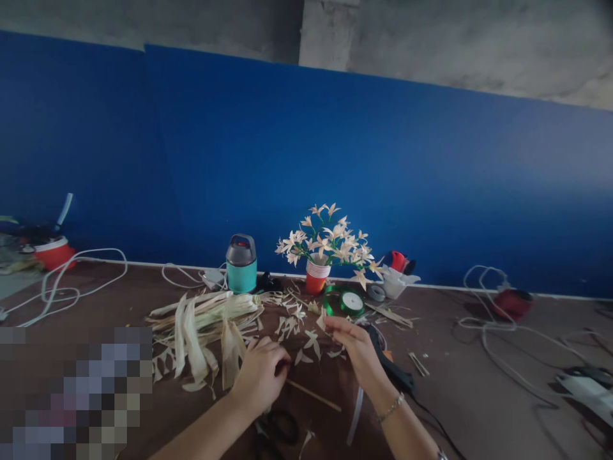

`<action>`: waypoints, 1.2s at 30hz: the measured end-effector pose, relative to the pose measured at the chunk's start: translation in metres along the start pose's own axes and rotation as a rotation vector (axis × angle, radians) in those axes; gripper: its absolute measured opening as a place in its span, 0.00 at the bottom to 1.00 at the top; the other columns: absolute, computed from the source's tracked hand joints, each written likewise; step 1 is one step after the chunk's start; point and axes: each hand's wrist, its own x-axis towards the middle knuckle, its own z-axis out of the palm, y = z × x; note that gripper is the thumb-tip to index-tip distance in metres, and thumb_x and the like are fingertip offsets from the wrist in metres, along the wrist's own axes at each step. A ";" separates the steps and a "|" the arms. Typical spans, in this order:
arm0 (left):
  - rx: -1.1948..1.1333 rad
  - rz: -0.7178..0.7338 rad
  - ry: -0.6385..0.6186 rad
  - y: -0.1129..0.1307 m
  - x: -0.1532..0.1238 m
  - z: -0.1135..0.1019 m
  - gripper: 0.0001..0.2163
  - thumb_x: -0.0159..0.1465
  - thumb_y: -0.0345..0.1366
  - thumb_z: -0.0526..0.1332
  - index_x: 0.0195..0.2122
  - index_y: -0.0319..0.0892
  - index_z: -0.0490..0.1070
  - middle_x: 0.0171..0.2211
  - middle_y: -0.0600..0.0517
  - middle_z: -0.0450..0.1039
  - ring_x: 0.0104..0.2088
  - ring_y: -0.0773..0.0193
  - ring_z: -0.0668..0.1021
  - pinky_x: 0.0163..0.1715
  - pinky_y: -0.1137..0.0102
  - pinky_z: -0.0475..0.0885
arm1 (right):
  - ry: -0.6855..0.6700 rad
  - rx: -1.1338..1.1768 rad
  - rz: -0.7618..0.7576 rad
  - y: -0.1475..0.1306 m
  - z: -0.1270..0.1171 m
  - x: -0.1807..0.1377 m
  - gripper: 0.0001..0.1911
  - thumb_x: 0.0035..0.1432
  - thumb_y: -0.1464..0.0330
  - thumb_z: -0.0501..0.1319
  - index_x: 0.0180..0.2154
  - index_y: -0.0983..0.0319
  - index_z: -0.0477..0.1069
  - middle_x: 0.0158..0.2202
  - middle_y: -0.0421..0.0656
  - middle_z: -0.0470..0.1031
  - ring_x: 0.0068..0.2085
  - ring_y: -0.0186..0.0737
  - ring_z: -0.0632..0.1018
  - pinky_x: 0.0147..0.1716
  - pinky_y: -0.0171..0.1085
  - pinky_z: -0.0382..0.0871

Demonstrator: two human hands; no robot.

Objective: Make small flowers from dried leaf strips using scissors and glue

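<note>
My left hand (262,372) is closed, its fingers curled beside strips of pale corn husk (194,338). What it holds, if anything, is hidden. A thin wooden stick (313,395) runs right from close by this hand; I cannot tell whether it is held. My right hand (355,348) pinches a small pale husk petal (322,319) at its fingertips. Cut husk petals (312,343) lie on the table between the hands. Black scissors (280,427) rest below my left hand, partly behind the wrist. A black glue gun (393,367) lies beside my right forearm.
Husk flowers (330,241) stand in a red and white cup (318,276) near the blue wall panel (258,160). Green ribbon spool (352,301), teal lidded container (242,271) and a white plastic cup (396,282) are behind the hands. White cables (488,338) lie at right.
</note>
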 end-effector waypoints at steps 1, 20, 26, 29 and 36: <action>-0.007 0.004 -0.001 -0.001 0.000 0.001 0.07 0.55 0.27 0.58 0.29 0.44 0.74 0.30 0.52 0.77 0.37 0.58 0.73 0.39 0.64 0.59 | 0.024 -0.003 -0.016 0.001 -0.001 0.001 0.16 0.45 0.71 0.56 0.35 0.62 0.78 0.39 0.47 0.78 0.41 0.46 0.76 0.42 0.43 0.69; -0.013 0.023 0.172 -0.006 0.000 -0.009 0.08 0.60 0.34 0.56 0.25 0.42 0.71 0.26 0.51 0.74 0.34 0.58 0.74 0.38 0.63 0.64 | 0.200 -0.697 -0.584 -0.001 0.005 -0.009 0.19 0.52 0.79 0.49 0.39 0.62 0.74 0.41 0.50 0.73 0.44 0.45 0.73 0.45 0.44 0.69; -0.109 -0.057 0.335 -0.017 0.009 -0.023 0.08 0.58 0.36 0.56 0.24 0.43 0.69 0.25 0.52 0.73 0.31 0.60 0.75 0.34 0.67 0.66 | 0.087 -0.779 -0.546 -0.009 0.016 -0.016 0.15 0.56 0.74 0.52 0.42 0.60 0.73 0.37 0.47 0.76 0.41 0.45 0.75 0.40 0.42 0.66; -0.186 -0.182 0.308 -0.020 0.015 -0.037 0.06 0.57 0.37 0.57 0.26 0.43 0.70 0.27 0.52 0.75 0.32 0.59 0.76 0.35 0.68 0.67 | -0.006 -0.811 -0.506 -0.019 0.021 -0.021 0.15 0.56 0.75 0.52 0.42 0.59 0.73 0.37 0.45 0.77 0.40 0.43 0.75 0.40 0.40 0.63; -0.146 -0.231 0.126 -0.024 0.025 -0.063 0.15 0.61 0.43 0.51 0.25 0.43 0.72 0.23 0.52 0.74 0.27 0.60 0.75 0.28 0.69 0.65 | -0.077 -0.836 -0.465 -0.021 0.025 -0.024 0.13 0.56 0.77 0.53 0.35 0.59 0.75 0.33 0.43 0.78 0.37 0.41 0.75 0.38 0.38 0.58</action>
